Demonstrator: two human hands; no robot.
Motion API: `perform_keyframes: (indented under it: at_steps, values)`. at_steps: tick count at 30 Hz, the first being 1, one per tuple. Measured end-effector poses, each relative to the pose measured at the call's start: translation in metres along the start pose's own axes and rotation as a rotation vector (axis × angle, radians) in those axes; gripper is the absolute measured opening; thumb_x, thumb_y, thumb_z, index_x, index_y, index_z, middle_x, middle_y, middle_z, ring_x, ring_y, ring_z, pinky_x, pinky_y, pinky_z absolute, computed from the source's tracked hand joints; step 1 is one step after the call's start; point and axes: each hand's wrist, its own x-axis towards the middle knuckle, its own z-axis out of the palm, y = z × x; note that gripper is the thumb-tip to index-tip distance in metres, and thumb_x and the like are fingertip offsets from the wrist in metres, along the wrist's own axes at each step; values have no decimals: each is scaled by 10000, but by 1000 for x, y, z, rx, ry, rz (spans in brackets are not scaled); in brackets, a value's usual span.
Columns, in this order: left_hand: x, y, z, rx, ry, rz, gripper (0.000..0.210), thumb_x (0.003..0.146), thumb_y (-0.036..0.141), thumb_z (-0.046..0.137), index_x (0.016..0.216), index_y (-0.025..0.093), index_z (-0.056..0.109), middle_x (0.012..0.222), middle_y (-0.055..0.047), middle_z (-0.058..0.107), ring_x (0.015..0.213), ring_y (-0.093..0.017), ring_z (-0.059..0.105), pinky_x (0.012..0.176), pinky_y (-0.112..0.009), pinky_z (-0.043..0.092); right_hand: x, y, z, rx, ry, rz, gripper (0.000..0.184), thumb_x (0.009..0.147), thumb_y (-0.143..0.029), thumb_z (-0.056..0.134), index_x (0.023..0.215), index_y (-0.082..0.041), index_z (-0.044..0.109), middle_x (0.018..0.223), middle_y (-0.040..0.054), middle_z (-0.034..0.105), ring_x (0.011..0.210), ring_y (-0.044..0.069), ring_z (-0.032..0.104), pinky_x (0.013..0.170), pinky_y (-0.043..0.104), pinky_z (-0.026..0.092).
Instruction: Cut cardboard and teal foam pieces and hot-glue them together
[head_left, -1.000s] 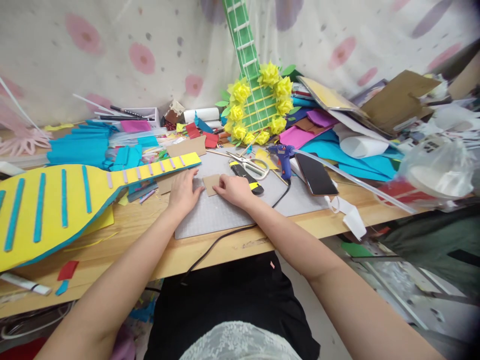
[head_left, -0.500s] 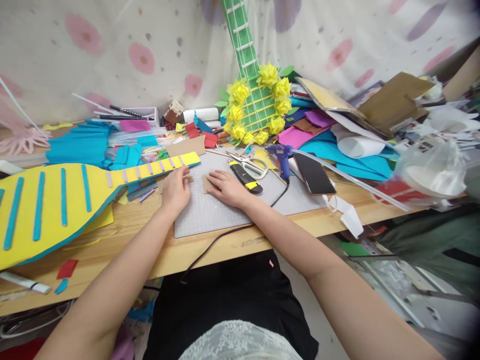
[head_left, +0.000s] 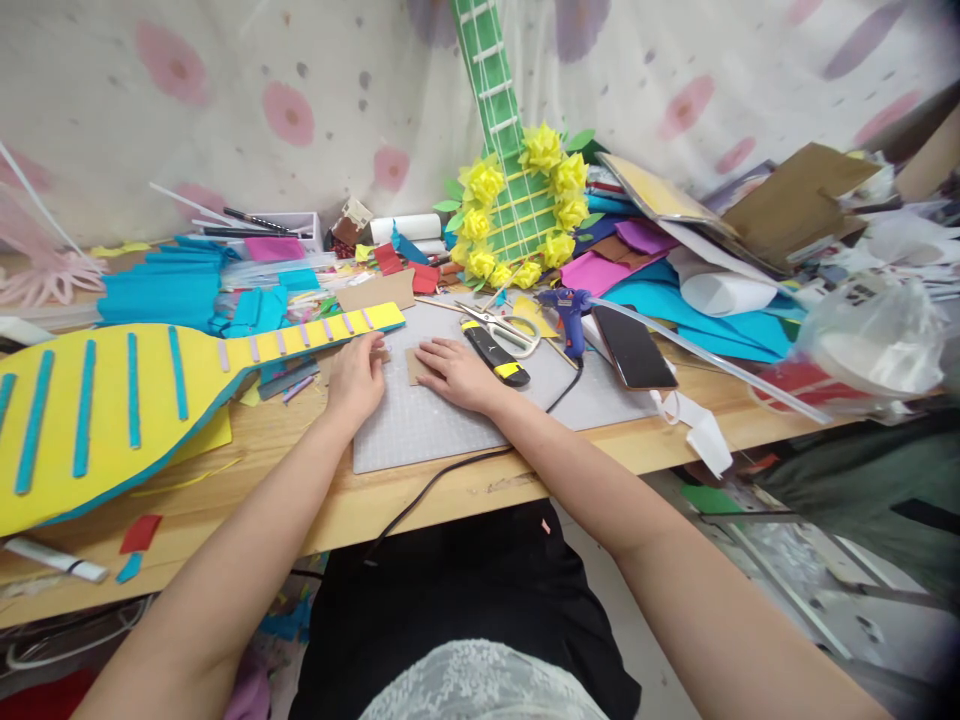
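My right hand (head_left: 456, 372) lies flat on the grey cutting mat (head_left: 420, 440), fingers outstretched, partly over a small brown cardboard piece (head_left: 413, 366). At the mat's left edge rests my left hand (head_left: 357, 376), its fingers loosely bent and the thumb apart; nothing held shows in it. Just beyond that hand is the neck of a yellow paper guitar (head_left: 202, 400) with blue strips on its body. A black and yellow utility knife (head_left: 495, 352) sits right of my right hand, beside the scissors (head_left: 510, 330).
A blue glue gun (head_left: 568, 320) stands by a phone (head_left: 634, 348), its cord (head_left: 442, 480) crossing the mat. A green guitar with yellow paper flowers (head_left: 517, 215) leans at the back. Coloured paper (head_left: 157, 288) and a plastic bag (head_left: 862, 330) crowd the sides.
The view has shifted slightly, so everything sits a little further right. Both hands keep nearly the same place and pose on the mat.
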Motion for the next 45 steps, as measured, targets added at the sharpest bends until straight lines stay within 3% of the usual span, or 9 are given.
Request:
perform_keyframes:
  at_steps: [18,23,27,35,45]
  values:
    - [0,-1,2,4,-39,24,412,743,79,429,1129,177,534,1062,-87,638,1034,-235,567,943,-413,425,0,1,1,17,2,-3,480,905,-392,419,1309,-145,498,1372,121,467,1299,235,374,1080,426,282]
    - [0,6,1,-4,-144,107,351,765,158,453,1099,179,559,1126,-92,616,1074,-238,552,941,-404,433,1,0,1,-6,-2,-8,492,901,-406,424,1309,-140,495,1371,116,469,1298,236,375,1079,419,283]
    - [-2,6,2,-93,-247,174,508,763,62,348,1246,170,459,1232,-69,590,1172,-192,512,1013,-390,386,1,0,1,-11,-7,-22,492,906,-401,416,1322,-146,480,1364,106,479,1295,228,380,1083,404,275]
    - [-2,3,5,-183,-178,14,614,742,28,341,1328,209,327,1238,-52,593,1165,-184,524,1001,-408,404,0,-1,-2,-20,-22,-19,492,913,-391,399,1325,-133,476,1380,112,459,1299,244,371,1075,428,282]
    - [-3,5,5,-162,-225,109,541,782,124,442,1311,172,338,1237,-89,585,1185,-207,505,1021,-414,381,0,-2,-1,-27,-9,-13,495,914,-398,397,1317,-124,484,1368,113,473,1298,232,375,1085,409,275]
